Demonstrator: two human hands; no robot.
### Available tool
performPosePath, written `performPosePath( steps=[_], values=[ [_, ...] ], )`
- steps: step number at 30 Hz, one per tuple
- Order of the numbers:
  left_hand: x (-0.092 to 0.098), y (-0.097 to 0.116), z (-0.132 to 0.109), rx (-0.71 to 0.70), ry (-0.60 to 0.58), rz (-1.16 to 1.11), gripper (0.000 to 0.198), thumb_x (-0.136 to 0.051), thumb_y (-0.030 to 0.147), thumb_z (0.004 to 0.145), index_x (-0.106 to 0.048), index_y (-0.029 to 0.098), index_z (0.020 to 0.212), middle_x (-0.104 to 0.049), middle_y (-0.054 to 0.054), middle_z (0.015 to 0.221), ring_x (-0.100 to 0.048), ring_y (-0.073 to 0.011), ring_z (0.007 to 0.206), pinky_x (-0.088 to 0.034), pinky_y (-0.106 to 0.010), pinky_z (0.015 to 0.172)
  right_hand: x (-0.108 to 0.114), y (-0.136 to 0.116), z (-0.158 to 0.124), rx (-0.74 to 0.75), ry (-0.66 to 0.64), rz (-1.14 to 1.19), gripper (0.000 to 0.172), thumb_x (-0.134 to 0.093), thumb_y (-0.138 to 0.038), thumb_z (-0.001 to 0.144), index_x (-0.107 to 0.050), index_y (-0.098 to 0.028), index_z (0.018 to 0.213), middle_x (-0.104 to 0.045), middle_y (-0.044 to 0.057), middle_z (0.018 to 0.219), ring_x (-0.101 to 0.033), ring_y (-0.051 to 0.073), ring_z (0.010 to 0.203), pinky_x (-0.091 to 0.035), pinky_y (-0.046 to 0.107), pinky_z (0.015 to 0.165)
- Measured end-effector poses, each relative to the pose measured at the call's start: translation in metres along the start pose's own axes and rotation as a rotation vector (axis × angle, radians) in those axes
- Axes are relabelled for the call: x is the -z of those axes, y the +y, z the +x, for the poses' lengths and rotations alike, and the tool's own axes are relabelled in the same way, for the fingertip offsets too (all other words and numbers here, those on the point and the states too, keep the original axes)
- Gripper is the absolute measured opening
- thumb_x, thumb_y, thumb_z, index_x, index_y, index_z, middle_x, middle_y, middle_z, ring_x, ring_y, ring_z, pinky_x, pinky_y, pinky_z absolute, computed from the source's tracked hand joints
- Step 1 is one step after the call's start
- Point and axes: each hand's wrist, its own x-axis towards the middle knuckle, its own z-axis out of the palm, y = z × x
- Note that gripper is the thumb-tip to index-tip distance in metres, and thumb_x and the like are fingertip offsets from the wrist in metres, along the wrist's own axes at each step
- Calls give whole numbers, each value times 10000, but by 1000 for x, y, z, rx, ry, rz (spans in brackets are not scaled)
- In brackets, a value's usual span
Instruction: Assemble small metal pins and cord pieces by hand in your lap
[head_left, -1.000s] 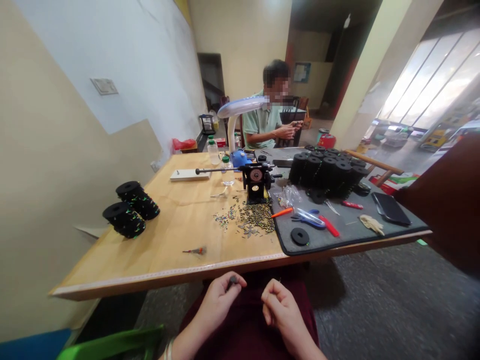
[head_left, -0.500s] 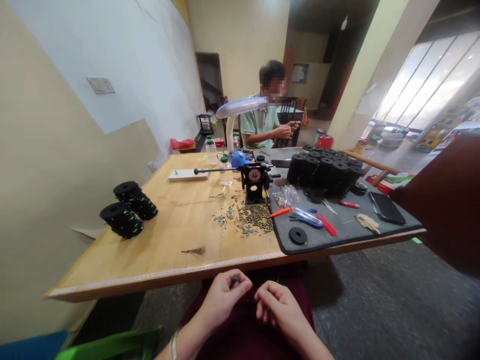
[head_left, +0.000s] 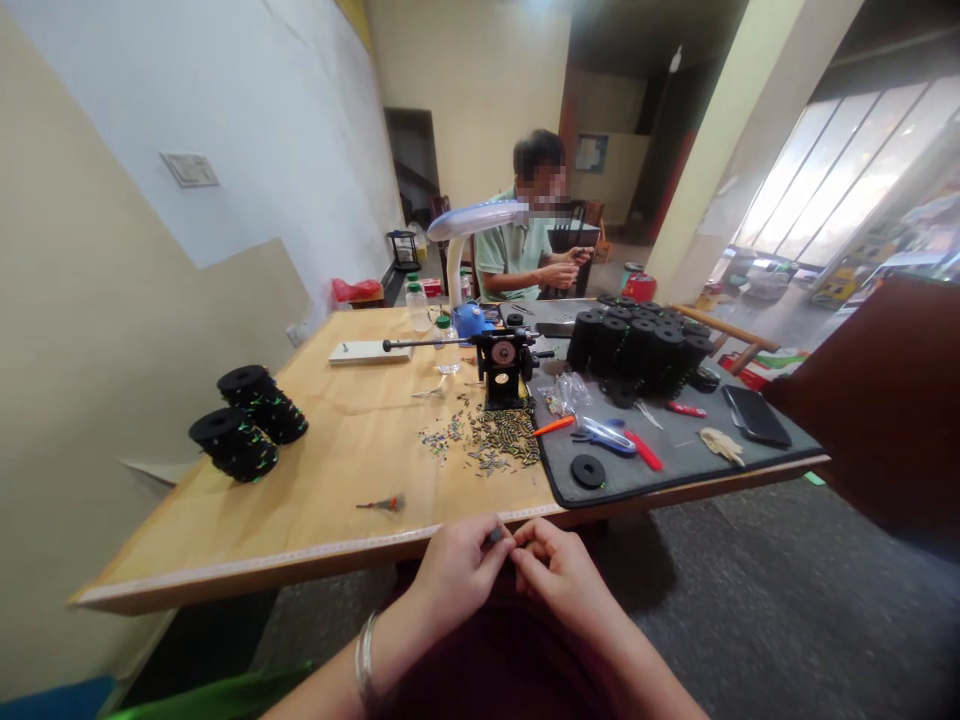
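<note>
Just off the table's front edge, my left hand point(head_left: 459, 568) is closed in a pinch around a small dark grey piece point(head_left: 493, 536); its kind is too small to tell. My right hand point(head_left: 553, 566) has its fingertips pressed together against the left fingertips, and what it pinches, if anything, is hidden. On the table point(head_left: 300, 490) beyond them lies a small bundle of thin wires with an orange band point(head_left: 386, 504). Farther back, several small yellow-and-black parts point(head_left: 506, 435) lie in a heap before a black winding machine point(head_left: 502, 362).
Black spools point(head_left: 234, 440) stand at the left, and several more black spools point(head_left: 637, 345) crowd the grey mat point(head_left: 637, 480). Blue pliers point(head_left: 606, 434), a black disc point(head_left: 588, 471) and a phone point(head_left: 756, 415) lie on that mat. A lamp point(head_left: 472, 218) and a seated person point(head_left: 514, 250) are behind.
My hands have risen toward the table edge and come together, fingertips now touching. The left still grips the small dark piece. The view has shifted slightly.
</note>
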Motion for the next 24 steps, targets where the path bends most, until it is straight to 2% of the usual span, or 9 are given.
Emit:
performPosePath(
  steps=[3,7,11,16,19,22,24],
  values=[
    [10,5,9,-23,39,-22,228,-515,308,845,-613,170,693,-595,-7,612,-507,-150,569,-352,-244,556,7,0,2,14,32,-2,199,-597,-300,806,-542,-177,659,-570,-40,465,-472,88,430,-358,204,474],
    [16,-1,17,10,168,-193,258,-511,382,847,-563,178,698,-511,25,595,-466,-142,581,-355,-238,564,18,4,2,-98,127,245,295,-645,-433,777,-498,-190,698,-547,-66,446,-383,53,353,-286,165,382],
    [1,-11,15,31,177,-308,297,-513,416,843,-530,181,662,-486,33,591,-463,-141,601,-367,-239,590,29,6,0,-99,250,454,339,-702,-467,744,-512,-185,741,-586,-52,500,-429,51,386,-274,137,365],
    [-18,-16,9,39,112,-341,298,-511,413,850,-583,171,692,-586,-3,643,-537,-168,657,-419,-255,635,35,7,-7,-94,325,546,330,-739,-440,728,-535,-181,746,-623,-23,559,-522,84,476,-323,133,371],
    [-10,-19,10,4,113,-212,217,-514,358,856,-622,172,827,-636,-33,731,-576,-186,691,-445,-274,656,34,5,-12,-109,351,530,338,-750,-442,714,-538,-179,735,-666,10,615,-572,109,533,-358,144,387],
    [10,-23,14,-22,136,69,164,-520,273,848,-612,179,946,-648,-59,835,-595,-201,732,-459,-301,692,34,4,-15,-134,376,526,372,-773,-462,672,-536,-181,729,-698,37,663,-603,133,574,-375,157,402],
    [24,-28,20,-18,146,260,177,-510,217,845,-601,178,992,-644,-85,939,-605,-222,833,-460,-327,770,32,6,-15,-145,381,527,387,-777,-472,659,-529,-183,727,-696,32,655,-580,119,536,-358,156,401]
  ],
)
